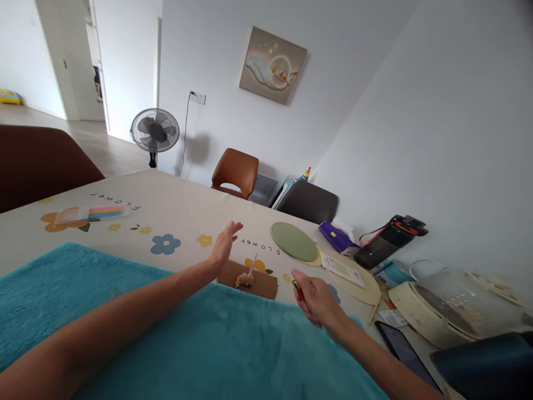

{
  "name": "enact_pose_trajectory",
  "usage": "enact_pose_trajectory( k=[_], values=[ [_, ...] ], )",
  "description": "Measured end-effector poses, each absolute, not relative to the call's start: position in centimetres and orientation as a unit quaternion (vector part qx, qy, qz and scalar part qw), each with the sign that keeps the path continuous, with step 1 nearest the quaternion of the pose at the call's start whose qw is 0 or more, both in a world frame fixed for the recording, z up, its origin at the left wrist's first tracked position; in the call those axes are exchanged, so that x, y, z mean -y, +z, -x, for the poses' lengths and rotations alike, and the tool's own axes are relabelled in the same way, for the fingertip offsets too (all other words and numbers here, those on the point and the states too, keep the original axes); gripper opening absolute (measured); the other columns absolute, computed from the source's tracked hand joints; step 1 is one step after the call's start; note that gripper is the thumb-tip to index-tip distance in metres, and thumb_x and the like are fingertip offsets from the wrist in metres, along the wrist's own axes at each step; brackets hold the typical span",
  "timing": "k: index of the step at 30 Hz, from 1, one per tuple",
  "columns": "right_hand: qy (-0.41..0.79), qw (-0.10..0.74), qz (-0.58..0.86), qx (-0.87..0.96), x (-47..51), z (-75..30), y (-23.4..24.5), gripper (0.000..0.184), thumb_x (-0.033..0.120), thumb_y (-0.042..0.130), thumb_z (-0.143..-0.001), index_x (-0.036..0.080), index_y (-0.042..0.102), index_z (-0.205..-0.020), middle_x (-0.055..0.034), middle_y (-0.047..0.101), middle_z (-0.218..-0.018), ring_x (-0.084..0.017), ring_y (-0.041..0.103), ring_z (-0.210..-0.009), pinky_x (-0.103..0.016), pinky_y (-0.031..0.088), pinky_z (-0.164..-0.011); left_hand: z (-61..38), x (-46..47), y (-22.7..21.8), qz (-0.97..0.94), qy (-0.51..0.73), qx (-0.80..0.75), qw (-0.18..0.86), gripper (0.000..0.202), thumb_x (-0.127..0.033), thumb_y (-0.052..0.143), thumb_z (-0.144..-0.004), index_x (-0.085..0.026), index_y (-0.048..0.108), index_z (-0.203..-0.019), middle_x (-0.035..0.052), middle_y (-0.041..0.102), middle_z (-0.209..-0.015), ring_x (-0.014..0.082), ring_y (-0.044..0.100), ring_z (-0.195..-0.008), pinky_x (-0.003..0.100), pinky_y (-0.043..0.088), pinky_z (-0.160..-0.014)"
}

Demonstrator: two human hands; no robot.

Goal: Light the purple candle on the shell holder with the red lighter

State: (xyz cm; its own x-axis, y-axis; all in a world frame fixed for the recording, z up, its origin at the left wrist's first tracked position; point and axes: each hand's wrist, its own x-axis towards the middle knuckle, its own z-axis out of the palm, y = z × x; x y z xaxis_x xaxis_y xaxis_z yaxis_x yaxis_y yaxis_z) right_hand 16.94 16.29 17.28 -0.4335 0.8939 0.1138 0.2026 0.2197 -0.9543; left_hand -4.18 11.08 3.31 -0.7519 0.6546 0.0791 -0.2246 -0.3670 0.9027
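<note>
Left hand point(225, 244) open, fingers straight and close together, palm turned inward, raised over the tablecloth point(175, 205) just past the far left corner of a brown card point(264, 287). No contact with anything, as far as can be told.

Right hand point(317, 304) curled shut around a small gold object point(295, 285), only its tip showing beyond the thumb; too small to identify. Near the right end of the card, apart from it.

On the card, between the two hands: a pale shell-shaped piece point(245, 279) with a thin pink candle point(252, 263) standing tilted in it.

Under both forearms, a fluffy teal blanket point(166, 333), its far edge touching the near side of the card.

Further out on the cream, flower-printed cloth: a green round mat point(294, 241) overlapping beige mats point(360, 283), with a white tag point(342, 269) on one of them. Beyond those, along the wall side, a purple pack point(335, 236), a black bottle point(389, 241) lying on its side with a strap, a glass-lidded pot point(458, 300) and a dark phone point(402, 350). Well apart on the far left, a pack of coloured sticks point(89, 214).

Past the table edge: a brown chair point(235, 172), a dark chair point(308, 203), a standing fan point(155, 131) and a framed picture point(272, 65) on the wall.
</note>
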Motion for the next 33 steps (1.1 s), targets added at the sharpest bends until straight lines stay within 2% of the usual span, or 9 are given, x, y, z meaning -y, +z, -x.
enact_pose_trajectory(
  k=[2, 5, 6, 7, 10, 12, 14, 24, 33],
  values=[
    [0.491, 0.331, 0.396, 0.702, -16.2, -16.8, 17.2, 0.052, 0.065, 0.048, -0.071, 0.023, 0.036, -0.043, 0.0025, 0.031, -0.027, -0.008, 0.025, -0.023, -0.023, 0.017, -0.026, 4.0, -11.0, 3.2, -0.224, 0.794, -0.492, 0.280, 0.049, -0.050, 0.034, -0.089, -0.014, 0.061, -0.109, 0.0144, 0.056, -0.129, 0.0243, 0.046, -0.126, 0.038, 0.036, -0.102],
    [0.457, 0.492, 0.309, 0.673, -16.8, -16.6, 18.9, 0.049, 0.057, 0.039, -0.079, 0.022, 0.031, -0.045, 0.0046, 0.027, -0.032, -0.008, 0.029, -0.030, -0.022, 0.029, -0.033, 3.8, -11.0, 3.1, -0.231, 0.792, -0.492, 0.279, 0.051, -0.053, 0.034, -0.088, -0.016, 0.061, -0.110, 0.0123, 0.056, -0.130, 0.0243, 0.045, -0.126, 0.037, 0.035, -0.103],
    [0.444, 0.516, 0.291, 0.673, -16.9, -16.4, 18.9, 0.049, 0.056, 0.038, -0.080, 0.022, 0.028, -0.046, 0.0058, 0.023, -0.033, -0.007, 0.027, -0.031, -0.021, 0.027, -0.034, 3.7, -11.0, 3.1, -0.233, 0.791, -0.492, 0.279, 0.051, -0.053, 0.033, -0.088, -0.016, 0.061, -0.111, 0.0120, 0.056, -0.130, 0.0240, 0.045, -0.126, 0.037, 0.035, -0.103],
    [0.443, 0.506, 0.294, 0.679, -16.8, -16.0, 18.3, 0.049, 0.056, 0.038, -0.080, 0.022, 0.026, -0.046, 0.0060, 0.021, -0.034, -0.007, 0.026, -0.031, -0.020, 0.023, -0.033, 3.7, -11.0, 3.1, -0.235, 0.790, -0.492, 0.280, 0.051, -0.052, 0.033, -0.088, -0.016, 0.061, -0.111, 0.0119, 0.056, -0.130, 0.0238, 0.045, -0.127, 0.037, 0.035, -0.103],
    [0.474, 0.418, 0.318, 0.707, -16.6, -14.1, 13.5, 0.046, 0.051, 0.053, -0.074, 0.021, 0.035, -0.043, 0.0040, 0.030, -0.032, -0.008, 0.027, -0.029, -0.022, 0.018, -0.030, 3.3, -11.0, 3.2, -0.241, 0.787, -0.491, 0.287, 0.050, -0.051, 0.032, -0.089, -0.016, 0.061, -0.109, 0.0119, 0.058, -0.128, 0.0238, 0.046, -0.126, 0.038, 0.036, -0.102],
    [0.512, 0.290, 0.368, 0.720, -16.7, -12.5, 9.9, 0.047, 0.053, 0.045, -0.079, 0.020, 0.040, -0.044, 0.0032, 0.033, -0.032, -0.009, 0.027, -0.028, -0.023, 0.018, -0.030, 2.9, -11.0, 3.4, -0.247, 0.786, -0.487, 0.291, 0.049, -0.050, 0.032, -0.089, -0.017, 0.062, -0.108, 0.0113, 0.059, -0.126, 0.0237, 0.047, -0.125, 0.038, 0.037, -0.102],
    [0.507, 0.263, 0.367, 0.734, -17.1, -11.0, 7.8, 0.049, 0.053, 0.040, -0.082, 0.020, 0.042, -0.045, 0.0028, 0.035, -0.033, -0.008, 0.028, -0.029, -0.023, 0.021, -0.032, 2.5, -11.0, 3.6, -0.253, 0.784, -0.483, 0.295, 0.048, -0.050, 0.033, -0.089, -0.018, 0.064, -0.107, 0.0104, 0.060, -0.125, 0.0237, 0.047, -0.125, 0.038, 0.037, -0.102],
    [0.508, 0.284, 0.360, 0.729, -17.7, -8.7, 5.9, 0.047, 0.043, 0.037, -0.083, 0.021, 0.035, -0.041, 0.0022, 0.036, -0.034, -0.010, 0.031, -0.034, -0.023, 0.024, -0.036, 1.0, -10.3, 4.2, -0.259, 0.774, -0.475, 0.328, 0.048, -0.052, 0.035, -0.089, -0.019, 0.064, -0.109, 0.0078, 0.059, -0.127, 0.0242, 0.046, -0.125, 0.038, 0.033, -0.105],
    [0.463, 0.274, 0.326, 0.777, -18.0, -8.9, 5.3, 0.038, 0.037, 0.034, -0.083, 0.022, 0.032, -0.048, 0.0034, 0.037, -0.041, -0.011, 0.034, -0.042, -0.024, 0.026, -0.043, 1.0, -10.3, 3.5, -0.245, 0.772, -0.474, 0.345, 0.050, -0.055, 0.036, -0.087, -0.020, 0.063, -0.110, 0.0073, 0.058, -0.128, 0.0262, 0.046, -0.124, 0.039, 0.033, -0.104]
  ],
)
